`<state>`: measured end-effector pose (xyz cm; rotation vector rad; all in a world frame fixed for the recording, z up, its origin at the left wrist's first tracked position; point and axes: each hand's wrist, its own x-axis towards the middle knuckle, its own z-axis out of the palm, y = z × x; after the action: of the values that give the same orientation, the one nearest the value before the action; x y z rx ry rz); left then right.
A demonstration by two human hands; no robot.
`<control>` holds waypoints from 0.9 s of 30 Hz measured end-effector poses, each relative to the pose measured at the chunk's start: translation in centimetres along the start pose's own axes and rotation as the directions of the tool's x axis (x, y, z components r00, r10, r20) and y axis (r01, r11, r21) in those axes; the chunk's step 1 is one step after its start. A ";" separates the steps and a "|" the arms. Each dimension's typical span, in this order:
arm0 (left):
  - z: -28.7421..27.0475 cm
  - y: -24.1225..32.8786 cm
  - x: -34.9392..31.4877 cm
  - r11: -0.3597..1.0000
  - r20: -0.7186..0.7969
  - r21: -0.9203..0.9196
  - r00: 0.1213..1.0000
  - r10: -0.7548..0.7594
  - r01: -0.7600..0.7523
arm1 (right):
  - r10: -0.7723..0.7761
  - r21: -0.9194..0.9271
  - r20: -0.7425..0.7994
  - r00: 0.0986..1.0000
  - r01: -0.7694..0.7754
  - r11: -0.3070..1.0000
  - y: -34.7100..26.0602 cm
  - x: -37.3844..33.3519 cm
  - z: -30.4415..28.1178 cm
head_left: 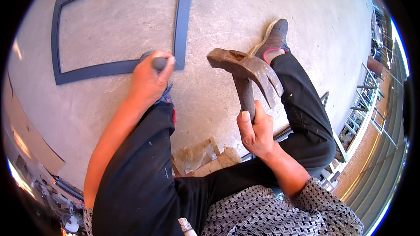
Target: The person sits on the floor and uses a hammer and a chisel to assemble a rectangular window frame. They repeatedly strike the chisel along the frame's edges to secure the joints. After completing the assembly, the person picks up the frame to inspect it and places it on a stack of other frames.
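My right hand [257, 132] is closed round the handle of a claw hammer [246, 63], its worn metal head raised above the floor. In my left hand [148, 81] is a dark rod-like tool with a round end [159, 63], seen nearly end-on; its lower part is hidden by the fingers, so its exact kind is unclear. Below that hand, a grey rectangular frame [183, 22] with one bowed side lies flat on the concrete floor. The left hand appears over the frame's near right corner, where my left shoe [146, 55] partly shows.
My right shoe [276, 35] rests on the floor beyond the hammer. Torn brown packaging [205, 159] lies between my legs. Metal frames and racks [365, 100] stand along the right side; assorted tools and clutter [57, 196] sit at the lower left.
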<state>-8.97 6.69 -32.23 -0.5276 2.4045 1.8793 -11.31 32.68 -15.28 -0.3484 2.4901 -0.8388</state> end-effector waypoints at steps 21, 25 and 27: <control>0.5 -1.4 0.7 0.978 0.011 -0.197 0.997 -0.071 0.072 | 0.147 0.041 0.060 0.987 -0.150 0.988 2.1 0.0 0.3; 0.4 -0.8 0.8 0.982 0.026 -0.169 0.997 -0.076 0.080 | 0.145 0.047 0.067 0.987 -0.148 0.988 1.9 0.1 0.3; 0.4 -0.9 0.8 0.982 0.022 -0.170 0.997 -0.079 0.082 | 0.144 0.056 0.070 0.987 -0.148 0.987 1.9 0.2 0.3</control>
<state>-9.49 6.71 -33.36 -0.6079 2.1894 2.0575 -11.42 33.90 -16.73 -0.1672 2.3907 -0.8282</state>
